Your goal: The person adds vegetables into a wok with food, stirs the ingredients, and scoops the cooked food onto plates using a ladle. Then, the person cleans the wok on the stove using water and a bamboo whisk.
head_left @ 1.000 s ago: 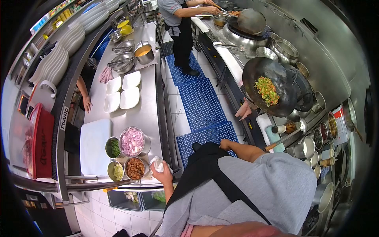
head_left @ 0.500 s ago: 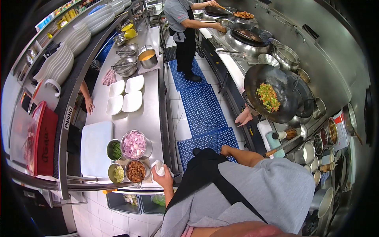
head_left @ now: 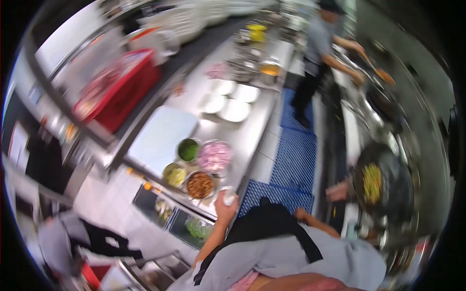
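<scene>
My left hand (head_left: 224, 209) is closed around a crumpled white cloth (head_left: 229, 195) at the near edge of the steel counter (head_left: 252, 140). Just beyond it stand a bowl of chopped pink onions (head_left: 214, 156), a container of brown cooked pieces (head_left: 199, 185), one of chopped greens (head_left: 188, 149) and one of pale yellow pieces (head_left: 174, 174). My right hand (head_left: 300, 214) hangs low beside the black apron (head_left: 264, 220); blur and the body hide its fingers. On the right, a wok (head_left: 395, 184) holds chopped green and yellow vegetables (head_left: 372, 183). A pink cloth (head_left: 338, 191) lies at its near side.
A white cutting board (head_left: 165, 133) and white square dishes (head_left: 236, 110) lie on the counter. Bins (head_left: 190, 229) stand beneath. One co-worker (head_left: 318, 53) works at the stove; another person (head_left: 73, 242) is at lower left. A red tub (head_left: 128, 85) sits on the shelf.
The view has swung left, so the counter and wok appear farther right and blurred. A person at lower left has come into view. My left hand still grips the white cloth.
</scene>
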The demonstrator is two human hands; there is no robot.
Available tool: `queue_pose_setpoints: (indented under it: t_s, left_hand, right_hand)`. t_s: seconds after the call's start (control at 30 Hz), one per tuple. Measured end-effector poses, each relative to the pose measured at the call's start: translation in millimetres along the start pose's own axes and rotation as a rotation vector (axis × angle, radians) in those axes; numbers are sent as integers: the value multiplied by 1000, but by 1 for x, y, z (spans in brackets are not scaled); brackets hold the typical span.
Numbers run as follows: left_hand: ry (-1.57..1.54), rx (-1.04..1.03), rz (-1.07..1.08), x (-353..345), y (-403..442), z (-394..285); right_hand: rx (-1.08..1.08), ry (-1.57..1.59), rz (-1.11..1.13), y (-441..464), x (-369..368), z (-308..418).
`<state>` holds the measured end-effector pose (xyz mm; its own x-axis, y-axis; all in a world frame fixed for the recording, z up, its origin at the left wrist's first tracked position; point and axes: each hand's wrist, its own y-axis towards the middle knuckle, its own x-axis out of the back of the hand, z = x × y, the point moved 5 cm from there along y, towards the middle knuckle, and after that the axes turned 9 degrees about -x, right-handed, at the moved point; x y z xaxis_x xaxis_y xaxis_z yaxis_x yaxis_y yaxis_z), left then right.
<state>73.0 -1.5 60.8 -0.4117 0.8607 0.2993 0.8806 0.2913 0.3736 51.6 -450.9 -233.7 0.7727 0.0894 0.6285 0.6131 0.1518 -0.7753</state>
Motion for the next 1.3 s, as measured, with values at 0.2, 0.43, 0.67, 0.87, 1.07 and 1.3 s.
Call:
queue_pose_setpoints:
  t_s: [0.2,0.43,0.67,0.87,1.07,1.3]
  left_hand:
    - [113,-55,8,13,7,-24]
    - [121,-62,12,14,2,-18]
    - [151,-67,6,15,-1,-18]
    - [154,-57,19,14,-3,-15]
    - [117,-51,27,16,-4,-15]
    - [132,-52,34,16,-5,-12]
  right_hand:
    - [203,433,-226,54,-40,-24]
    - [-50,523,-9,23,54,52]
    - [-16,481,5,28,87,77]
    - [2,433,21,29,101,88]
    - [36,372,48,32,113,94]
    - [58,333,72,32,120,103]
